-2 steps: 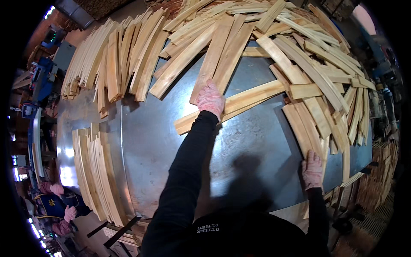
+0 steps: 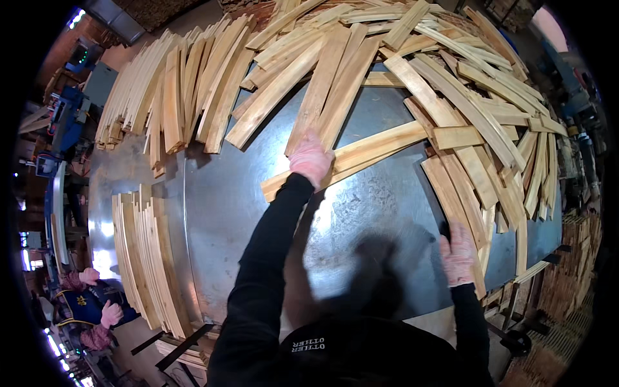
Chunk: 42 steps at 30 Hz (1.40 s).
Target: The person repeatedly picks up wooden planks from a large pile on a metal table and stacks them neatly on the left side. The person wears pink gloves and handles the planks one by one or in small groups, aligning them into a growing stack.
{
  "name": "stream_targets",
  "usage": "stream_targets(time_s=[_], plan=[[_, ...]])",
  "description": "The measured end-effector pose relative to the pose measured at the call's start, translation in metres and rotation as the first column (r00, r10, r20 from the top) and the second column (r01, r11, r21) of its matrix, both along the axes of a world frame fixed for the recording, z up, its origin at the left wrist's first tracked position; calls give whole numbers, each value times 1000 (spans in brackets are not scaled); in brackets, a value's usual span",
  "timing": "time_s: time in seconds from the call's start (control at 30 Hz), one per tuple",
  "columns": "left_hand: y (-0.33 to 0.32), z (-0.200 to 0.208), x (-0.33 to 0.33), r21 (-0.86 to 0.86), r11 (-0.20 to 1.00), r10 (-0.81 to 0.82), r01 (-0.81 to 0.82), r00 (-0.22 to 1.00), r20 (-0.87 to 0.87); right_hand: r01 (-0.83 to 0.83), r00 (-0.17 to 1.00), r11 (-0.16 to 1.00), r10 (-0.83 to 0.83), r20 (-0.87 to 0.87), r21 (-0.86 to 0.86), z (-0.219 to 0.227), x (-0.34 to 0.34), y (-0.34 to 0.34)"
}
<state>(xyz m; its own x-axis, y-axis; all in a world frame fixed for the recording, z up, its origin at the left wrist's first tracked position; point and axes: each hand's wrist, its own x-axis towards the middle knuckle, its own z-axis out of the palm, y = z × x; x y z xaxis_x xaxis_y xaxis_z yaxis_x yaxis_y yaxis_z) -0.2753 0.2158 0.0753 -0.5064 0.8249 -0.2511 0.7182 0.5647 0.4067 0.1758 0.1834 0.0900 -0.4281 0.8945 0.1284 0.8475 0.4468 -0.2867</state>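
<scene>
My left hand (image 2: 311,161), in a pink glove, closes around the near end of a long wooden plank (image 2: 317,97). A second plank (image 2: 348,93) slants beside it, and two more boards (image 2: 380,142) lie crosswise under and right of the hand. On the right, my gloved right hand (image 2: 458,255) has its fingers stretched out along the left edge of a plank (image 2: 448,193) that reaches toward the table's near edge. Its fingertips appear to touch that wood; the palm side is hidden.
Loose planks (image 2: 496,109) heap across the far and right parts of the metal table (image 2: 380,200). Rows of planks (image 2: 138,90) lie far left, with a stack (image 2: 145,258) near left. A co-worker's gloved hands (image 2: 111,314) show at lower left, beyond the table.
My left hand has drawn slightly nearer and left at the plank's end. My right hand has shifted left, off the plank's top to its edge, with the fingers straighter.
</scene>
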Motion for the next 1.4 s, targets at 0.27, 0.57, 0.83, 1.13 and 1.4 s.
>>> stream_targets(time_s=[0.27, 0.57, 0.83, 1.13, 1.4], plan=[[-219, 7, 41, 101, 952, -12, -288, 295, 955, -391, 817, 351, -293, -497, -851, -46, -233, -33], [-323, -17, 156, 0, 855, 423, -519, 697, 579, -327, 943, 488, 227, -245, -809, -45, -289, -100], [-361, 20, 154, -94, 738, 503, -668, 452, 737, -776, 574, 628, 744, 342, -62, -39, -249, 104], [-365, 29, 124, 222, 593, 504, -774, 572, 647, -655, 755, 539, 455, -471, -530, 52, -375, 2], [-355, -13, 122, 55, 770, 580, -636, 733, 356, -640, 768, 584, 494, -407, -499, -19, -343, -26]])
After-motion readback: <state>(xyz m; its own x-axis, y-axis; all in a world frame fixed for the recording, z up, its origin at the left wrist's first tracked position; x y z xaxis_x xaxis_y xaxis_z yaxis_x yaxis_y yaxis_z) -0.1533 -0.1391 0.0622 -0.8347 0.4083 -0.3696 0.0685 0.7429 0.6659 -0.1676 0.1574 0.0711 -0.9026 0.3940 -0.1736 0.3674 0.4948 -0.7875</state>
